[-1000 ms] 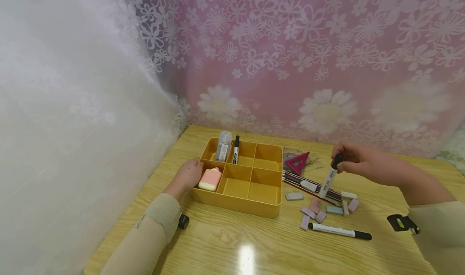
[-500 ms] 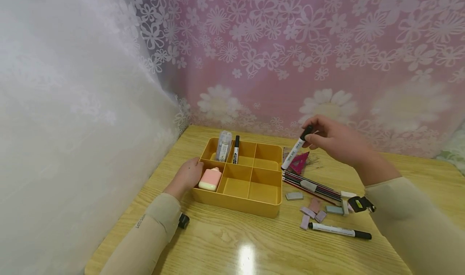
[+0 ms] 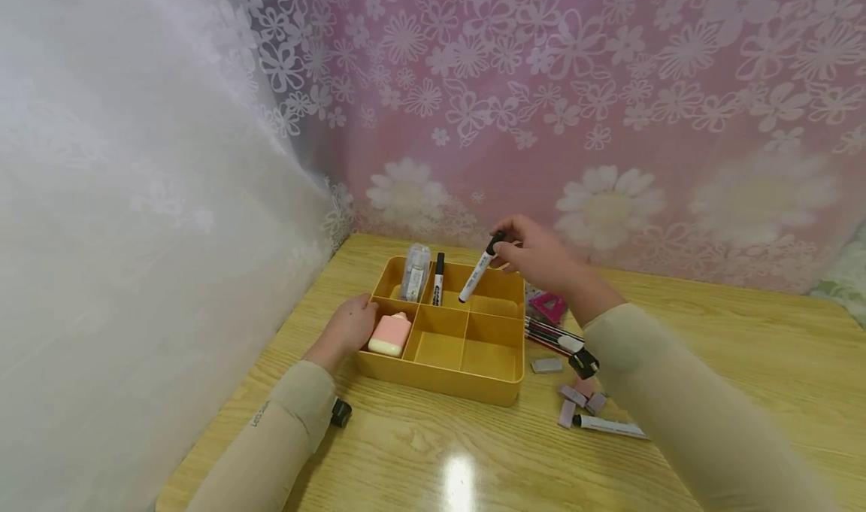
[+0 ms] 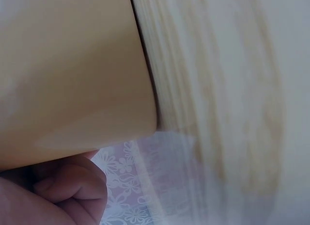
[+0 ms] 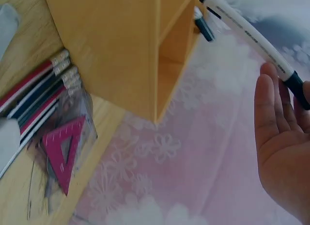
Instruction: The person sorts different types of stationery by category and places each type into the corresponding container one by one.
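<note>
My right hand (image 3: 537, 256) pinches a white marker (image 3: 477, 275) by its black cap, its other end slanting down over the back middle compartment of the yellow divided box (image 3: 440, 380). In the right wrist view the same marker (image 5: 252, 36) reaches toward the box's rim. My left hand (image 3: 348, 324) grips the box's left wall, and its curled fingers (image 4: 77, 186) show under the box side in the left wrist view. Inside the box, a clear plastic case (image 3: 415, 273) stands back left, a second marker (image 3: 438, 279) leans beside it, and a pink-and-cream bottle (image 3: 390, 335) lies front left.
Right of the box lie a pink set square (image 5: 65, 150), several pencils (image 5: 43, 91), a grey eraser (image 3: 546, 365), several small lilac erasers (image 3: 572, 396) and another marker (image 3: 609, 426), partly hidden by my right sleeve. A flowered curtain (image 3: 507, 121) hangs behind the table.
My right hand has carried the marker leftward from above the pencils to over the box's back row. My left hand has stayed on the box's left wall.
</note>
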Motion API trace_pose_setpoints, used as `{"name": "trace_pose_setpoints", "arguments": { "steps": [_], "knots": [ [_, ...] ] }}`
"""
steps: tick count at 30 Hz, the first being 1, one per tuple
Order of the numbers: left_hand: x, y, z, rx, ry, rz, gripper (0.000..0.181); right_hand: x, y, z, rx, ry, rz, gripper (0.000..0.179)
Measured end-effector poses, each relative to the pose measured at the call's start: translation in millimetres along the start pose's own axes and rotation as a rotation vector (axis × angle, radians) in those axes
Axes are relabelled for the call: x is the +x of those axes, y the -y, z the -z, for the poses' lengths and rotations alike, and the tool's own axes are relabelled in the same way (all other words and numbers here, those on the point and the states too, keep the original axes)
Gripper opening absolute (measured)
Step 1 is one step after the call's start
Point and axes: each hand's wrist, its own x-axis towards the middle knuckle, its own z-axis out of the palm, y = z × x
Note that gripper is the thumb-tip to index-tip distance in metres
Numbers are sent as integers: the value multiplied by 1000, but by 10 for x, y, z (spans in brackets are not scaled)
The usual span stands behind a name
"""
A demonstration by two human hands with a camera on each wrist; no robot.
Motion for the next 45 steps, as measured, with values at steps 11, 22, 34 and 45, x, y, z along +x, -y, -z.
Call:
{"name": "trace_pose_setpoints", "arguments": {
  "steps": [11,22,34,45],
  "knots": [
    [-7,52,-2,-12,-1,-3,48,344,-49,-491,-109,95,-72,24],
    [-10,27,-20,4,2,-13,49,395,-48,-620,-270,74,-119,22],
    [0,5,-14,17,-10,-23,47,409,-113,-581,-318,53,-140,43],
    [0,-2,-11,6,-5,-15,48,265,23,-359,-374,78,-59,30]
  ]
}}
